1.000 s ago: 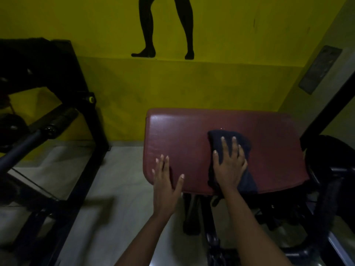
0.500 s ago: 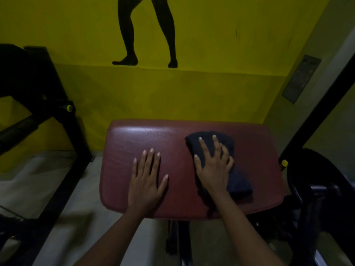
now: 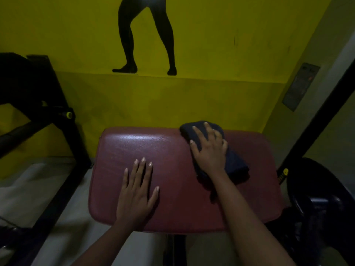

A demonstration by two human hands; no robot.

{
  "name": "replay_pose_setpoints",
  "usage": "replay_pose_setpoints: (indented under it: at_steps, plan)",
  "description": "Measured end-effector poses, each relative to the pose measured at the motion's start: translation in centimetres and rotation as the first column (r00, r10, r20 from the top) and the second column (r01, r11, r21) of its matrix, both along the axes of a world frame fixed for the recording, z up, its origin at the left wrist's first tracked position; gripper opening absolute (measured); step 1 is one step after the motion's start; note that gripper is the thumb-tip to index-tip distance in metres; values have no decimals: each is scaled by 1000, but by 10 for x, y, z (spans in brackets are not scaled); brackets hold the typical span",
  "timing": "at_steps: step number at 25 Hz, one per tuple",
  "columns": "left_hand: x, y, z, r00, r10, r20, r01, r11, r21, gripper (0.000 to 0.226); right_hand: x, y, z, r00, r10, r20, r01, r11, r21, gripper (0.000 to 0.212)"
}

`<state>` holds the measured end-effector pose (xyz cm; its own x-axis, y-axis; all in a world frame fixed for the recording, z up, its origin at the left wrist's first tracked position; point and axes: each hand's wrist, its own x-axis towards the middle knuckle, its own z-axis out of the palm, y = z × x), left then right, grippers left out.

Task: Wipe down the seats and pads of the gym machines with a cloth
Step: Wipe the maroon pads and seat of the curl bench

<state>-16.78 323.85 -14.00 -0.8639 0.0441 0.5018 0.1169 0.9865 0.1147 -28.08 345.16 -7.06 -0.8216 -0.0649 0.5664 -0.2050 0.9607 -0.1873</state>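
Black frame (image 3: 48, 120) of a neighbouring machine fills the left of the frame, its tubes slanting down toward the lower left, with pale floor (image 3: 57, 189) between it and the pad.

Next comes the maroon pad (image 3: 172, 169), centre frame, long axis running left to right, its far edge close under the yellow wall (image 3: 211, 45). A glossy streak shows on its upper left part. The left hand (image 3: 137, 196) lies flat on the pad's lower left, fingers spread and holding nothing; it looks like a brace.

Right of centre, the right hand (image 3: 210, 152) presses palm-down on the dark cloth (image 3: 236, 166), fingers spread over it rather than curled round it. The cloth sits at the pad's upper right, its far end reaching or just passing the far edge, its near end trailing toward lower right past the wrist.

Judging from this, the unwiped room lies mostly to the left and toward the near edge, so the stroke would likely run along the pad's long axis. The right hand is the one on the cloth; the left hand lies in that path. At far right, a dark machine part (image 3: 317, 198) stands just beside the pad's right edge, leaving little slack there.
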Motion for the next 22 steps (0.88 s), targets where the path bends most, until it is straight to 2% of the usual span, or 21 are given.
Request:
replay_pose_setpoints:
  at_steps: [3, 6, 7, 9, 11, 12, 15, 17, 20, 22]
  plan:
    - [1, 2, 2, 1000, -2, 9, 2, 1000, 9, 68, -1, 41, 5, 984, -172, 56, 177, 978, -111, 54]
    - [0, 0, 2, 999, 0, 35, 0, 1000, -3, 68, 37, 3, -20, 951, -307, 29, 305, 926, -223, 54]
    - [1, 1, 1, 999, -20, 44, 20, 1000, -2, 68, 60, -20, -34, 958, -286, -4, 279, 935, -220, 55]
    - [6, 7, -3, 994, -88, 60, 88, 996, -10, 67, 101, -45, -63, 987, -155, -34, 151, 983, -107, 54]
    - [15, 19, -10, 989, -130, 75, 131, 991, 2, 66, 112, -22, -73, 1000, -12, -23, 11, 1000, -15, 53]
    - [19, 26, -12, 987, -138, 76, 137, 990, 21, 65, 110, 3, -74, 1000, 10, -27, -10, 1000, 1, 53]
    - [11, 49, -8, 982, -183, 45, 182, 983, 25, 64, 89, 78, -67, 987, -159, -4, 158, 986, -57, 55]
    - [-4, 69, 0, 972, -236, 23, 236, 972, 1, 63, 69, 120, -54, 964, -258, 66, 264, 958, -108, 58]
    - [-27, 101, 13, 962, -273, -5, 272, 962, -35, 62, 45, 145, -33, 946, -318, 64, 325, 934, -147, 61]
    - [-31, 111, 11, 969, -247, 9, 247, 966, -77, 63, 51, 124, -38, 955, -296, 30, 297, 943, -149, 60]
